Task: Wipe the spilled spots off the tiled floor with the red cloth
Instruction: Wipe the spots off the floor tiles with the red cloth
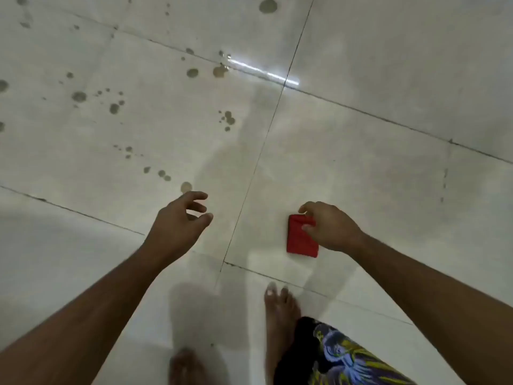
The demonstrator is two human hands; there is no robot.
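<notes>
right hand [330,227]: fingers pinching the folded red cloth [301,237], looks like just its top edge
left hand [177,220]: fingers spread, empty
spots [113,107]: tiled floor [388,65], beyond the left fingers

Two bare feet [280,309] (one blurred at the bottom edge), patterned shorts [341,357], a bright light streak [263,72].

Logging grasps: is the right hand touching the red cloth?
Touching. The head view shows the right hand with its thumb and fingers pinching the red cloth.
</notes>
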